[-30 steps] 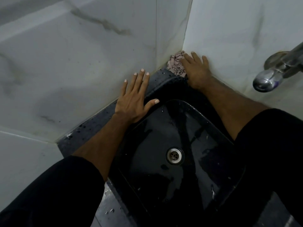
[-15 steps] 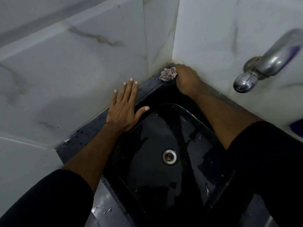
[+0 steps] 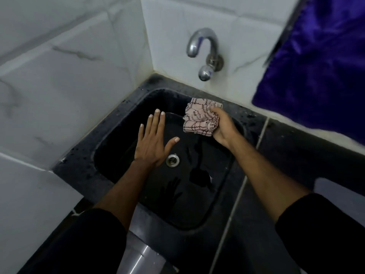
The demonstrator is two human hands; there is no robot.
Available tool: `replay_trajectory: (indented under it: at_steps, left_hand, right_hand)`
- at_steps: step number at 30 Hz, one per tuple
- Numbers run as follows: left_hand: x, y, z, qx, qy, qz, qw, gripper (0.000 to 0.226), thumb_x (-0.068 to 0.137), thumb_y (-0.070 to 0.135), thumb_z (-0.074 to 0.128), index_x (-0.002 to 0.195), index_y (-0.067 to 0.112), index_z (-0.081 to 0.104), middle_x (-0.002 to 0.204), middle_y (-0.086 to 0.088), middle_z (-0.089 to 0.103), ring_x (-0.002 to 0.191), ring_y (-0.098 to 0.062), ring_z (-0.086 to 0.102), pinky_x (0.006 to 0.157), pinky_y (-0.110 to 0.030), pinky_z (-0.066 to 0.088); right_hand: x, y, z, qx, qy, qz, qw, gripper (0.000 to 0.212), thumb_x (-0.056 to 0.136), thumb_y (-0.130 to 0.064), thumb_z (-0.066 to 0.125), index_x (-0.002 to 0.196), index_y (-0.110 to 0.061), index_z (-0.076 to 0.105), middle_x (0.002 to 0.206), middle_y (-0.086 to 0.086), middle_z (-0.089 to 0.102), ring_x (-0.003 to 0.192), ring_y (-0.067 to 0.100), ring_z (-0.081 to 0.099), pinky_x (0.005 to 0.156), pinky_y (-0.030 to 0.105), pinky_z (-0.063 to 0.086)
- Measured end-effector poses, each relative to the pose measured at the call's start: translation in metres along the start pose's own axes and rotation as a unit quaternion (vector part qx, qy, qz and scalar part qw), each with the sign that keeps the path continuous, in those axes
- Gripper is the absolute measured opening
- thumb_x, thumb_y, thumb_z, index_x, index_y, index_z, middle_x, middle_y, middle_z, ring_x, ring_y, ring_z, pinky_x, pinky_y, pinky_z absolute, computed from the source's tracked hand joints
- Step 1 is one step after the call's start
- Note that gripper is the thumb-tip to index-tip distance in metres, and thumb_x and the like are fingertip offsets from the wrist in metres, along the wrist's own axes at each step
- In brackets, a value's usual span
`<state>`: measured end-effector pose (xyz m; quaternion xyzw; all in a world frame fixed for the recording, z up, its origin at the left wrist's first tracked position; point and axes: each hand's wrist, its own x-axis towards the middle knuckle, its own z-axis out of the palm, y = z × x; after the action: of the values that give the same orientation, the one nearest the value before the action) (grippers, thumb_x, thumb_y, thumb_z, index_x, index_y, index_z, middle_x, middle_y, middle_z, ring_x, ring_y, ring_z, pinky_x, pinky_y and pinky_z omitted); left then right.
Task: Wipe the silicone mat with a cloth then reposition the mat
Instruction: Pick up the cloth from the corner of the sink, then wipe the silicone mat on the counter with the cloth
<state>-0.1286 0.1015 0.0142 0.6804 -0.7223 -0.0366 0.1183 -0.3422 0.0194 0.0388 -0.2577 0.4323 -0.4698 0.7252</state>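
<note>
The right hand has its fingers curled round a bunched cloth, pale pink with thin dark lines crossing it, crumpled into a loose wad that sticks out to the left of the fist. It is held above the far right part of the black sink, near the rim and below the chrome tap on the white tiled wall. The left hand is flat and spread, fingers straight and together, thumb out to the side, over the left of the basin just beside the metal drain; whether it touches the surface I cannot tell. Inside the basin lies a glossy black sheet with rounded corners, the mat, wet-looking and reflecting the hand. A purple fabric hangs at the upper right.
</note>
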Motion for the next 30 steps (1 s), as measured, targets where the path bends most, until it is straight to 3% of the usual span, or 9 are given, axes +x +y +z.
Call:
replay_trajectory:
  at_steps: [3, 7, 10, 19, 26, 30]
  left_hand:
    - [-0.023, 0.047, 0.003, -0.013, -0.008, 0.038, 0.999, 0.085, 0.089, 0.072, 0.015, 0.153, 0.02, -0.007, 0.161, 0.001, -0.01, 0.148, -0.018, -0.005, 0.117, -0.044, 0.001]
    - [-0.046, 0.106, 0.009, -0.03, -0.021, 0.066, 0.997, 0.085, 0.09, 0.07, 0.018, 0.153, 0.019, -0.007, 0.161, 0.001, -0.011, 0.147, -0.018, -0.008, 0.118, -0.044, 0.0]
    - [-0.064, 0.15, 0.013, -0.041, -0.026, 0.086, 0.995, 0.085, 0.09, 0.069, 0.021, 0.153, 0.018, -0.005, 0.161, 0.001, -0.009, 0.148, -0.018, -0.006, 0.118, -0.045, 0.002]
    - [-0.123, 0.292, 0.049, -0.052, -0.079, 0.179, 0.979, 0.083, 0.09, 0.068, 0.022, 0.154, 0.019, -0.001, 0.161, 0.001, -0.009, 0.148, -0.018, -0.007, 0.119, -0.045, 0.001]
    - [-0.157, 0.4, 0.085, -0.048, -0.162, 0.259, 0.951, 0.084, 0.092, 0.065, 0.029, 0.153, 0.017, -0.004, 0.16, -0.001, -0.012, 0.148, -0.022, -0.006, 0.118, -0.044, 0.0]
    - [-0.171, 0.449, 0.096, -0.041, -0.214, 0.314, 0.924, 0.098, 0.085, 0.065, 0.047, 0.153, 0.018, -0.005, 0.16, -0.001, -0.014, 0.148, -0.023, -0.005, 0.119, -0.045, 0.005]
  right_hand:
    - [-0.053, -0.009, -0.04, -0.002, -0.013, 0.003, 1.0, 0.035, 0.094, -0.031, 0.053, 0.116, -0.006, 0.063, 0.109, 0.012, 0.07, 0.101, 0.025, 0.066, 0.089, 0.042, 0.055]
    - [-0.109, -0.016, -0.087, -0.035, 0.006, -0.018, 0.999, 0.022, 0.089, -0.006, 0.061, 0.111, 0.0, 0.063, 0.097, 0.011, 0.072, 0.097, 0.025, 0.066, 0.083, 0.038, 0.058]
    - [-0.145, -0.022, -0.121, -0.045, 0.043, -0.022, 0.998, 0.037, 0.085, 0.004, 0.062, 0.122, 0.006, 0.056, 0.115, 0.021, 0.065, 0.108, 0.033, 0.062, 0.093, 0.046, 0.053]
    - [-0.254, -0.034, -0.263, -0.006, 0.127, -0.023, 0.992, 0.019, 0.088, -0.003, 0.06, 0.107, -0.002, 0.066, 0.093, 0.012, 0.074, 0.092, 0.027, 0.07, 0.082, 0.042, 0.059]
    - [-0.327, -0.055, -0.374, 0.012, 0.251, -0.093, 0.963, 0.023, 0.085, -0.002, 0.064, 0.108, -0.005, 0.067, 0.105, 0.015, 0.072, 0.102, 0.031, 0.068, 0.087, 0.05, 0.055]
    - [-0.363, -0.068, -0.428, -0.009, 0.313, -0.106, 0.944, 0.021, 0.085, -0.003, 0.067, 0.106, -0.007, 0.067, 0.107, 0.014, 0.071, 0.099, 0.029, 0.069, 0.085, 0.051, 0.056]
